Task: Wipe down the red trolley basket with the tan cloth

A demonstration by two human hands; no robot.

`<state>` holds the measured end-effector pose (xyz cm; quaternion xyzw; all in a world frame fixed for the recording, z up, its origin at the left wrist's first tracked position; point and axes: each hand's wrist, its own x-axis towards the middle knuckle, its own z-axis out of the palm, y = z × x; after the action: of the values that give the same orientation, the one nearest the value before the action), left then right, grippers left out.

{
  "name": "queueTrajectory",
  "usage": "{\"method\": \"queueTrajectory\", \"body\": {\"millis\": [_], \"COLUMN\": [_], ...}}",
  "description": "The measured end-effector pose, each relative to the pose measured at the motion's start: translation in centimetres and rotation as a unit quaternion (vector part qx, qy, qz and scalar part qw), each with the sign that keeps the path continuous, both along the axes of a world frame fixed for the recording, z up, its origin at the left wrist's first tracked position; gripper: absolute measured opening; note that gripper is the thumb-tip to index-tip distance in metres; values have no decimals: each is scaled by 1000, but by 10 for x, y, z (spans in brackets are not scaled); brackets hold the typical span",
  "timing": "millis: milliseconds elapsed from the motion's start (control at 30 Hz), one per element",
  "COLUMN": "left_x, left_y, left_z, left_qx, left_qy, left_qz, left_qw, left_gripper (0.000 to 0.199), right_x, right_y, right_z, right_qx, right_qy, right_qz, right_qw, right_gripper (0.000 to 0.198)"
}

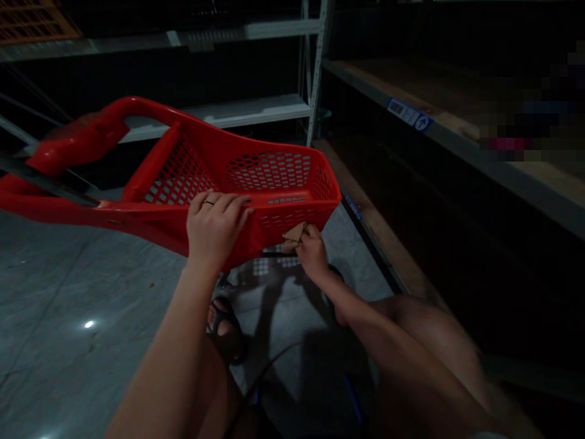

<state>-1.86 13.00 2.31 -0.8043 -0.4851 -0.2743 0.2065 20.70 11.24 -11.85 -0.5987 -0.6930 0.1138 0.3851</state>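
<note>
A red plastic shopping cart [256,244] with a perforated basket stands in front of me, its handle toward the left. My left hand [214,225], with a ring on one finger, is closed over the cart's near rim. Lower and to the right, my right hand [313,250] pinches a folded tan cloth [293,236] against the outside of the basket's near wall. The inside of the basket shows only its bare red floor and holes. Part of the cloth is hidden behind my fingers.
Grey metal shelving [274,110] stands behind the cart. A wooden shelf [439,116] with a blue label [410,114] runs along the right. An orange crate [36,21] sits at the upper left. My sandalled foot [226,329] is on the grey floor [59,305], below the cart.
</note>
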Motion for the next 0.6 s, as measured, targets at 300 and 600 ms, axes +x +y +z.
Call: {"method": "queueTrajectory", "body": {"millis": [300, 600], "left_x": [5, 12], "left_y": [-4, 1], "left_z": [-8, -12], "left_qx": [2, -16], "left_qy": [8, -29], "left_qz": [32, 23], "left_qw": [999, 999], "left_gripper": [28, 30], "right_x": [-21, -78], "right_y": [28, 5], "right_z": [94, -23], "right_qx": [178, -60], "right_qy": [129, 214], "right_qz": [-74, 14], "right_qw": [973, 975], "right_gripper": [36, 21]}}
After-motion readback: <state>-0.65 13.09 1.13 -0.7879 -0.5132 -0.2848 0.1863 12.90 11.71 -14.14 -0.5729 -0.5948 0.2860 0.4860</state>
